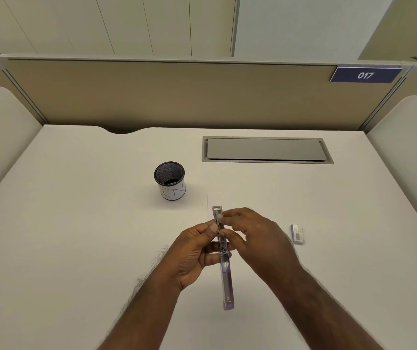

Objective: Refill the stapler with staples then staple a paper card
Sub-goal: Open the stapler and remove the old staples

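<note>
A: Stapler [224,251], the slim one of clear lilac plastic with a metal staple channel, is swung open full length and held above the white desk [76,248], just in front of the person. Why so flat?

B: Probably so the channel faces up for loading. The left hand [194,251] wraps its fingers round the middle, thumb pressed on the metal rail, steadying it.

A: And the right hand [250,238]?

B: Its fingertips are pinched narrowly at the rail near the front end. Whether a strip of staples sits between them I can't tell; it's too small.

A: The supply?

B: A small white staple box [297,233] lies on the desk just right of the hands, within easy reach. A faint white paper card [211,200] seems to lie beyond the stapler, beside the black mesh pen cup [170,180].
</note>
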A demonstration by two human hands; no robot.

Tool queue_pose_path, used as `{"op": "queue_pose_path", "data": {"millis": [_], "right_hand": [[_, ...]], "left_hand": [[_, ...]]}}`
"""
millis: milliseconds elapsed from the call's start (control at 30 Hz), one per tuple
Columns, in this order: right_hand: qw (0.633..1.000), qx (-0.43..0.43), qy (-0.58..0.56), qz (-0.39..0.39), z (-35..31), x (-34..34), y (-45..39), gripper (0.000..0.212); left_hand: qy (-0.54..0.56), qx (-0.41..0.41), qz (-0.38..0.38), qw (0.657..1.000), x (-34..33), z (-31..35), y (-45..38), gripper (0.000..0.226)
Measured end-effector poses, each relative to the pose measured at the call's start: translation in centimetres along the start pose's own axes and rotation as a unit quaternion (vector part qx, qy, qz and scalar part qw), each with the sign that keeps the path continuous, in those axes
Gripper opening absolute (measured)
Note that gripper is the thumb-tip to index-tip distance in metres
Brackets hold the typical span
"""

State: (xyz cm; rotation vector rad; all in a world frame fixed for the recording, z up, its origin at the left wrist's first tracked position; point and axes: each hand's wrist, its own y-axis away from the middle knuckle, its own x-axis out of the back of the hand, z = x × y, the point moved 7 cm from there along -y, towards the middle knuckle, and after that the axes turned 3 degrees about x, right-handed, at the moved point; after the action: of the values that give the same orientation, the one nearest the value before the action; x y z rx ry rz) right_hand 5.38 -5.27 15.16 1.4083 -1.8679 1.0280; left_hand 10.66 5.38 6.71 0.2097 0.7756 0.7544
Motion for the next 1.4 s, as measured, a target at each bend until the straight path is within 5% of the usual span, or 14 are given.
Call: {"op": "queue_pose_path", "data": {"millis": [733,1033,1167,1400], "right_hand": [[0.998,0.038,-0.026,0.032,-0.6,0.2,2.5,0.006],[0.981,-0.053,-0.183,0.016,1.6,-0.3,1.9,0.019],[0.985,-0.060,-0.160,-0.006,1.7,-0.1,1.1,0.014],[0.994,0.046,-0.075,-0.069,-1.0,-0.1,3.0,0.011]], "left_hand": [[0.031,-0.012,0.035,0.999,0.2,-1.1,0.2,0.029],[-0.028,-0.006,0.006,1.000,-0.5,-0.8,0.2,0.032],[-0.029,-0.008,0.005,1.000,-0.7,-0.8,0.2,0.032],[0.021,-0.033,0.051,0.998,0.7,0.4,0.0,0.034]]}}
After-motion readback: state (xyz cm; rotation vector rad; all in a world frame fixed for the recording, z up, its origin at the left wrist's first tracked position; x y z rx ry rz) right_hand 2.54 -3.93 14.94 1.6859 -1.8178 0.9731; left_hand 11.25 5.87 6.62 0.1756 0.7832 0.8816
